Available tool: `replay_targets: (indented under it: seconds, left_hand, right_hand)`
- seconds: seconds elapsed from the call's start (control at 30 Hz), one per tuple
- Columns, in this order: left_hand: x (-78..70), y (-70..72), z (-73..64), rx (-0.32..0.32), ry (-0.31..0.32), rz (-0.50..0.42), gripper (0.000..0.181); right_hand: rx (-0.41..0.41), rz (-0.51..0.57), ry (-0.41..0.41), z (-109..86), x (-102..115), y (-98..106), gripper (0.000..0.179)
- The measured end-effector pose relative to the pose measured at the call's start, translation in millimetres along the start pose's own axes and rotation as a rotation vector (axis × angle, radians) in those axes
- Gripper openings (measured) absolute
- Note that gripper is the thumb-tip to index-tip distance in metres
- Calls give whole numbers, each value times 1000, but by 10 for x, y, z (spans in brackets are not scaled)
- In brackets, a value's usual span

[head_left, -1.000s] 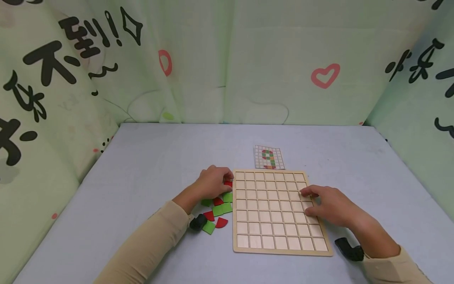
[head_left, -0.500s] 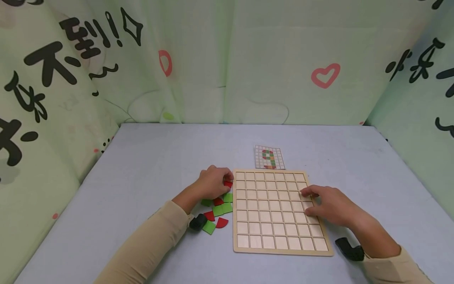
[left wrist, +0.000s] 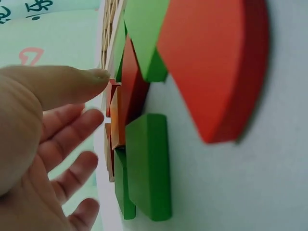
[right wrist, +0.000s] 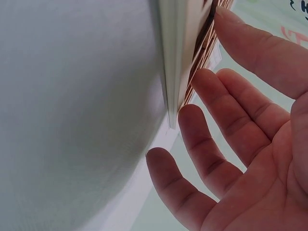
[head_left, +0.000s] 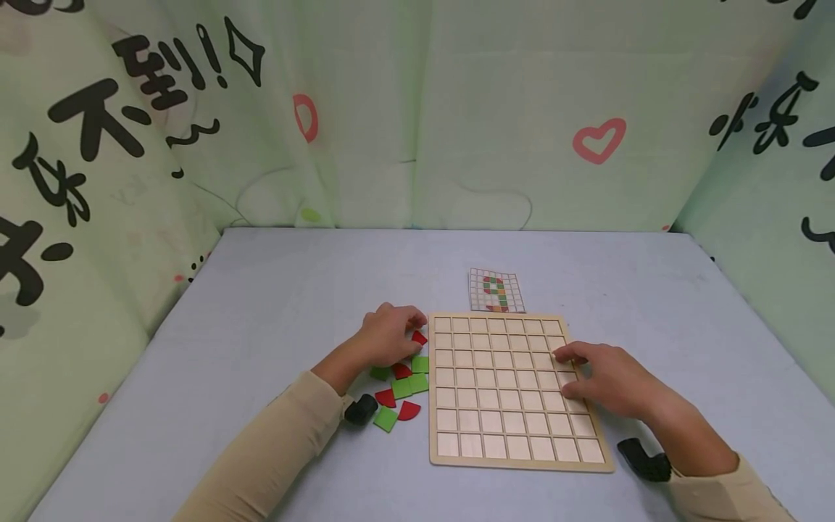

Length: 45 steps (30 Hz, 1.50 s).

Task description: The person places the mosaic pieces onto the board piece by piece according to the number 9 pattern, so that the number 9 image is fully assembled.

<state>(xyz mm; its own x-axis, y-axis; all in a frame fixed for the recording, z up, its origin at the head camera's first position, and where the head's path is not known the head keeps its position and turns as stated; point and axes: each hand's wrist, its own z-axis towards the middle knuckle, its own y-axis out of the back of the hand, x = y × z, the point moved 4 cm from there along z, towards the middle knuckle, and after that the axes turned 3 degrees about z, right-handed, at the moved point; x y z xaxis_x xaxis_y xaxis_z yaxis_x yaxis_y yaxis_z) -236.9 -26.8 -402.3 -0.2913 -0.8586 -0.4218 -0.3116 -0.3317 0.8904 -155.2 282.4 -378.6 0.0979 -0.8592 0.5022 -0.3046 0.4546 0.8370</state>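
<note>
At the wooden grid board's (head_left: 518,391) upper left corner is my left hand (head_left: 386,337), its loosely bent fingers over a red quarter-round piece (head_left: 419,338). In the left wrist view its fingers are apart, with the thumb (left wrist: 72,86) near the small red piece; I cannot tell if they touch it. Below that hand lie several green square pieces (head_left: 385,419) and red quarter-round pieces (head_left: 409,411), along the board's left edge. My right hand (head_left: 609,377) has its thumb and fingertips at the board's right side, and the right wrist view shows nothing gripped in it.
Just behind the board lies a small pattern card (head_left: 496,290) with a coloured design on a grid. Black wrist devices (head_left: 644,461) sit under both wrists. A pale printed curtain (head_left: 489,109) surrounds the white table (head_left: 293,275) at the back and sides.
My left hand has shifted very slightly left, and the red piece by its fingertips now looks turned and shows more clearly. The right hand stays where it was.
</note>
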Motion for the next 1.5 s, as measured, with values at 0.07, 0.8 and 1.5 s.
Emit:
replay_targets:
  seconds: [0.07,0.8,1.5]
  left_hand:
    - [6,5,0,-15,2,24,42]
    - [17,-4,0,-27,-26,19,38]
    - [10,-32,46,-28,16,-9,36]
  right_hand:
    - [-1,1,2,-4,1,0,51]
    - [0,-5,-6,0,-2,-5,51]
    - [-4,-12,-16,4,-5,-8,51]
